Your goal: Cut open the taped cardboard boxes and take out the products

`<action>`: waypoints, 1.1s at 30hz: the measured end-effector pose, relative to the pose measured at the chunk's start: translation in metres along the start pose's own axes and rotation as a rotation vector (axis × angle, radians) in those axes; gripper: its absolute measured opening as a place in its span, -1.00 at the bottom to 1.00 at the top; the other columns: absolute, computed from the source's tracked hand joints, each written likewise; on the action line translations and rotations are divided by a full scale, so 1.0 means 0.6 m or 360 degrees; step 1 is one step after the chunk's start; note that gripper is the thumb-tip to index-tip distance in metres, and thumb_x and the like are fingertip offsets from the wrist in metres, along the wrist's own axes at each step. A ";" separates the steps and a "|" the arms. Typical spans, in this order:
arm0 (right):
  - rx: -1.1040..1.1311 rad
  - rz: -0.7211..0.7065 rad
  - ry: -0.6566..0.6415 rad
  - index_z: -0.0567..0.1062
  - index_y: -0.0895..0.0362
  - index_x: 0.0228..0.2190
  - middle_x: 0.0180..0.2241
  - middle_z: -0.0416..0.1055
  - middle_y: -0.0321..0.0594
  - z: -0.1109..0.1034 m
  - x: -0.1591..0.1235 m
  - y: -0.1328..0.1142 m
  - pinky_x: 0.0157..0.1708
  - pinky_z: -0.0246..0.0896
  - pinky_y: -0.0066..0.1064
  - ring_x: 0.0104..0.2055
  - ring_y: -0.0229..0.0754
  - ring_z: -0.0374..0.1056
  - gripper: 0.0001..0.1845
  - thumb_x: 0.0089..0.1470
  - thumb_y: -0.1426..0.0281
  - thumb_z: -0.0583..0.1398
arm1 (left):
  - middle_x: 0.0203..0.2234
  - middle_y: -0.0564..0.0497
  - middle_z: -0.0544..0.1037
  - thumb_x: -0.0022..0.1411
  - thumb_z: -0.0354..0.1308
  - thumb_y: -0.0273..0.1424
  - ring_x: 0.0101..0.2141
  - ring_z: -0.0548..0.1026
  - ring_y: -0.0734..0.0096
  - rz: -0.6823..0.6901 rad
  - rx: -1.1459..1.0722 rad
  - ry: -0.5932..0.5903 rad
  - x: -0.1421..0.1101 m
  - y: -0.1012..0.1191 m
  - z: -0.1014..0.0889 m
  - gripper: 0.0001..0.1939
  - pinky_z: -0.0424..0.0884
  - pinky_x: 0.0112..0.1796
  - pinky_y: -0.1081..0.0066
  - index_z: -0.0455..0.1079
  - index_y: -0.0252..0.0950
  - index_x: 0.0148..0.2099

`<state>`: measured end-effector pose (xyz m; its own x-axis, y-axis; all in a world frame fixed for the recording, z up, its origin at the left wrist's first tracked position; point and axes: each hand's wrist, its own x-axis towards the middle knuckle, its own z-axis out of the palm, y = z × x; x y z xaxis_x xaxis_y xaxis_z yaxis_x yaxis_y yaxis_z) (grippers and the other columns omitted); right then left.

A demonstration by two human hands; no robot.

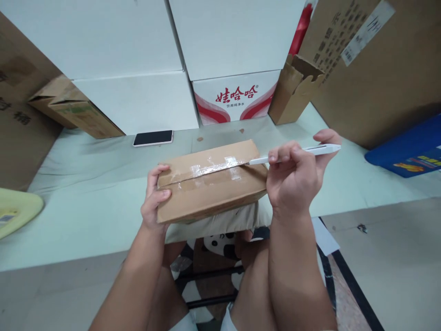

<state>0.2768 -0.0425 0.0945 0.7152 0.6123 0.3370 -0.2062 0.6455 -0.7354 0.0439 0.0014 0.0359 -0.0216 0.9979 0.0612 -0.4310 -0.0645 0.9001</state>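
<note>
A flat brown cardboard box (210, 193), sealed along its top seam with clear tape (210, 166), is held above my lap in front of me. My left hand (154, 202) grips the box's left end, thumb on top and fingers curled round the edge. My right hand (292, 177) is closed around a slim white cutter (296, 153). Its tip touches the right end of the taped seam.
A pale green sheet (86, 207) covers the surface ahead. On it lie a dark phone (153, 138) and a small open brown carton (294, 89). White boxes, one with red print (236, 99), stack behind. Large cartons stand left and right; a blue pack (409, 149) lies right.
</note>
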 end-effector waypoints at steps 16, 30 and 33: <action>0.0141 -0.0117 0.0617 0.10 -0.03 -0.23 -0.63 0.07 -0.57 -0.017 0.006 -0.016 -0.53 0.04 -0.54 -0.59 -0.39 0.15 -0.63 -0.14 0.48 0.05 | -0.01 0.09 0.42 -0.20 0.35 -0.41 -0.04 0.46 0.27 0.0039 0.0067 -0.0110 0.002 -0.003 -0.009 -0.32 0.48 -0.02 0.34 0.44 0.02 0.07; -0.0130 -0.0510 0.0632 0.10 -0.08 -0.17 -0.53 0.07 -0.50 -0.034 0.011 0.011 -0.22 0.33 -0.34 -0.43 -0.31 0.36 -0.69 0.06 0.46 0.05 | -0.12 0.07 0.47 -0.27 0.36 -0.40 -0.15 0.52 0.28 0.0016 0.0065 -0.0133 0.021 0.006 -0.005 -0.37 0.52 -0.15 0.36 0.46 -0.06 -0.03; -0.0271 -0.0385 0.0471 0.12 -0.08 -0.13 -0.42 0.25 -0.47 -0.034 0.000 0.035 -0.10 0.34 -0.31 -0.19 -0.28 0.50 -0.71 0.14 0.41 0.08 | -0.15 0.08 0.48 -0.24 0.38 -0.38 -0.18 0.51 0.32 0.0060 0.0032 -0.0206 0.027 0.005 -0.006 -0.39 0.49 -0.12 0.38 0.43 -0.11 -0.03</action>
<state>0.2863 -0.0386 0.0672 0.8957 0.2783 0.3468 0.0872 0.6548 -0.7507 0.0390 0.0174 0.0381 0.0796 0.9856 0.1494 -0.4138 -0.1037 0.9044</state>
